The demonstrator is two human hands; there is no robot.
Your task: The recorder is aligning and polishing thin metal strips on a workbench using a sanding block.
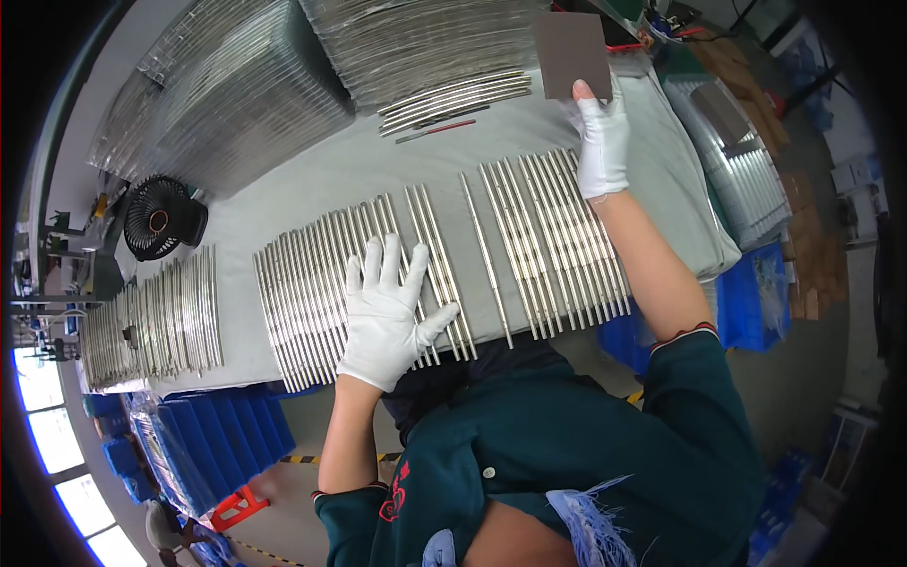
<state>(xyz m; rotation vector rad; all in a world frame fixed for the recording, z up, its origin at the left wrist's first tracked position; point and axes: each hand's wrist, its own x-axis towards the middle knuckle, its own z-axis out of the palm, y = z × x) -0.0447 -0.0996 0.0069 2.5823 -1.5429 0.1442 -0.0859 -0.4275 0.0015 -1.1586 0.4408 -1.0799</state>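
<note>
My left hand (385,312), in a white glove, lies flat with spread fingers on a row of thin silver metal rods (312,283) laid side by side on the grey-covered table (283,194). My right hand (602,142), also gloved, is raised at the far side and pinches a square brown-grey abrasive pad (571,52). Under the right forearm lies a second group of metal rods (553,241). A single rod (487,255) lies alone between the two groups.
Bagged bundles of rods (246,90) are stacked at the back. A small black fan (159,217) stands at the left, beside another rod row (156,321). A few loose rods and a red-tipped tool (444,118) lie behind. Blue bins (222,439) sit below the table.
</note>
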